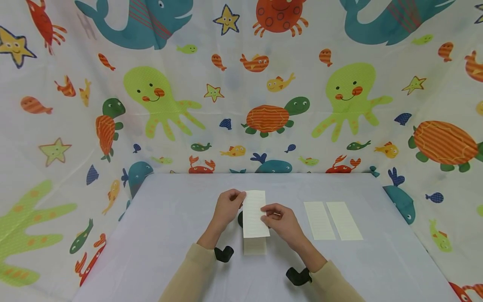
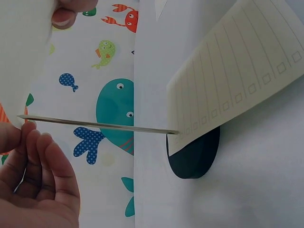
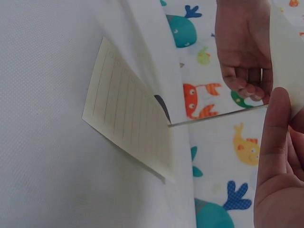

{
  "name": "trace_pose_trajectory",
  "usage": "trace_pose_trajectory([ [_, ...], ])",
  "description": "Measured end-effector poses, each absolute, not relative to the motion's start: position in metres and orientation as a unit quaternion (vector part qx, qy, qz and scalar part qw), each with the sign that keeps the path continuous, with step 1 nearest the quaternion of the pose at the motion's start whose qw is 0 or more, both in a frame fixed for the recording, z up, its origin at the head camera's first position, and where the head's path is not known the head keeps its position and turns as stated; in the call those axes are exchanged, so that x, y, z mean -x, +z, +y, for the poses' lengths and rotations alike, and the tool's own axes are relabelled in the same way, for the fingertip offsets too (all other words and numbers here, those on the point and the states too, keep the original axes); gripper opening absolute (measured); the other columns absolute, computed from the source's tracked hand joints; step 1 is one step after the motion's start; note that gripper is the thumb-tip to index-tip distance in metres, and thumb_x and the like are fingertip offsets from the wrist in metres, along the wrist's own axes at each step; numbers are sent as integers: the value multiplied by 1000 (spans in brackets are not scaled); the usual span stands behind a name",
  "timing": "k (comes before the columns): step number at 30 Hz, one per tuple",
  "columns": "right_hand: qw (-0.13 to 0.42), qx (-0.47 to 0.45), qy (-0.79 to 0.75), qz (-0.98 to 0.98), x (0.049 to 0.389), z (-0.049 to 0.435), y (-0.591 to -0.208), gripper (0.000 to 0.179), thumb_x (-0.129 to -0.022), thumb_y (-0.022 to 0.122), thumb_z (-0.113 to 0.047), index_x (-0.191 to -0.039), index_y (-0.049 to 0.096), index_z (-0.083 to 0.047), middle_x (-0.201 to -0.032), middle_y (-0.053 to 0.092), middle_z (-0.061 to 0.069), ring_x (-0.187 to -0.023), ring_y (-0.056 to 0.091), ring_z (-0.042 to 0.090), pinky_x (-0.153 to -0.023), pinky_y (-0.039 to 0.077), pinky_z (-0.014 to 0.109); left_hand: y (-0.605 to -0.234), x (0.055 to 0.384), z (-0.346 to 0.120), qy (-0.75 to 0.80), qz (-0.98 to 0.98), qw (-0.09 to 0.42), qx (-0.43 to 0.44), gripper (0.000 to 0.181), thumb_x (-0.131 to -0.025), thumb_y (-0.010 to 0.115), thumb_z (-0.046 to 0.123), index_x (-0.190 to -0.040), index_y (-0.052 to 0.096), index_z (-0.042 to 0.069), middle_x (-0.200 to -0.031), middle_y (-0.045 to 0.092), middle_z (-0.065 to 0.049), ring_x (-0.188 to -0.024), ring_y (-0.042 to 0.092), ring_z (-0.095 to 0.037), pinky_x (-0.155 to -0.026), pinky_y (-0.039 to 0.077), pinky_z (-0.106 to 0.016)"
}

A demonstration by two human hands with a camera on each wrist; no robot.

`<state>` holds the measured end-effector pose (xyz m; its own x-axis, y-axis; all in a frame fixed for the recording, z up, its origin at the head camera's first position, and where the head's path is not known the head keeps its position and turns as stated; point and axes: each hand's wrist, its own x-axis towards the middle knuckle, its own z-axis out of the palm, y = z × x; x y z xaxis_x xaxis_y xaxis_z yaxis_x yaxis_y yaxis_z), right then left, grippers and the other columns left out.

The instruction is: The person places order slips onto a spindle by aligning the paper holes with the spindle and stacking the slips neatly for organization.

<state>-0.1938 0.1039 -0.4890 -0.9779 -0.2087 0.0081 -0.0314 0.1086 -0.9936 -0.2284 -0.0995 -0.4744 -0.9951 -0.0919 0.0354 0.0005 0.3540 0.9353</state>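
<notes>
A pale lined paper sheet point(image 1: 255, 214) is raised above the white table, between the two hands. My left hand point(image 1: 227, 206) pinches its upper left edge between thumb and fingers. Lower down, my right hand point(image 1: 281, 219) pinches the right edge. Under the raised sheet lies a lined sheet with small checkboxes point(image 2: 232, 76), tilted over a black rounded object point(image 2: 194, 154). A thin edge-on strip point(image 2: 99, 124) runs between the two sheets; whether they form one folded piece or a pad, I cannot tell. The black object is mostly hidden.
Two pale lined sheets point(image 1: 320, 220) lie side by side on the table point(image 1: 151, 235) to the right of the hands. Dark bands point(image 1: 224, 253) sit at both wrists. A curtain point(image 1: 226, 105) printed with sea animals hangs behind the table and along its sides.
</notes>
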Motion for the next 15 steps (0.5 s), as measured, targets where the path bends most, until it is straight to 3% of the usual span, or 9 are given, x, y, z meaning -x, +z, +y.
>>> trace_pose_trajectory([
  [15,61,77,-657,747,192,105,-493,23,-91,74,-6,-114,71,-4,-102,61,11,-84,60,21,-71,55,24,-480,226,-98,-562,-825,50,-32,21,-101,64,29,-98,73,10,-83,63,-4,-79,58,-21,-70,50,-31],
])
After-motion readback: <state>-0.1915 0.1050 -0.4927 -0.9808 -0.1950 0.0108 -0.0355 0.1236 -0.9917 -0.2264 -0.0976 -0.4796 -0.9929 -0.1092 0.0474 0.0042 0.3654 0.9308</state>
